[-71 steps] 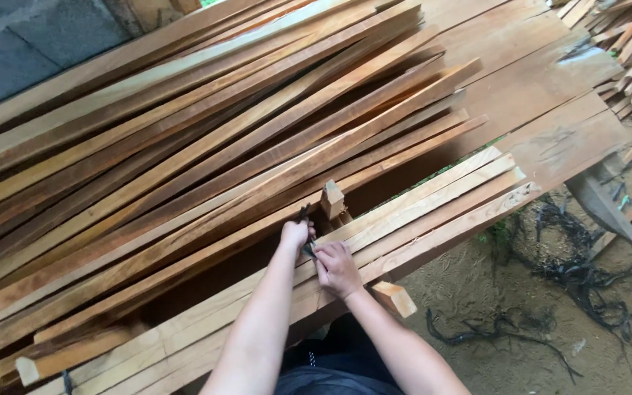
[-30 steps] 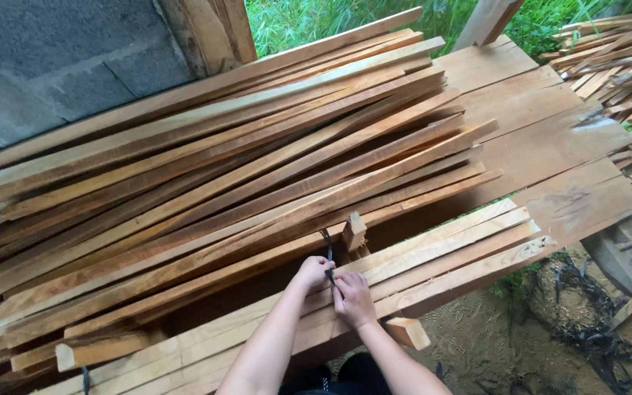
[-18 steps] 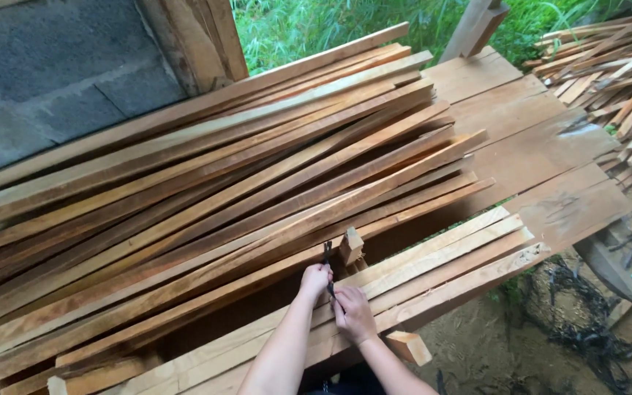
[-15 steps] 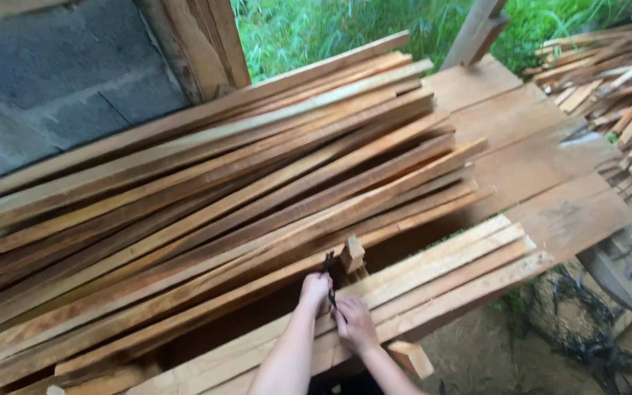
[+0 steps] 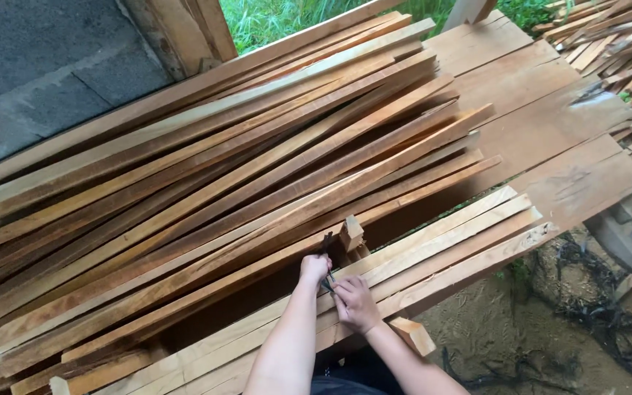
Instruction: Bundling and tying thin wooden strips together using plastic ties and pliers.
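Unmoved: dark tool (image 5: 326,246) above left hand (image 5: 314,269)

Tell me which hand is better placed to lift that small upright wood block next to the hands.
Left, probably. The left hand sits right beside the small wood block, gripping a thin dark tool. The right hand lies lower on the pale slats, farther from the block.

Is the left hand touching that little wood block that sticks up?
Apart. The head view shows dark tool and planks between the left hand and the wood block.
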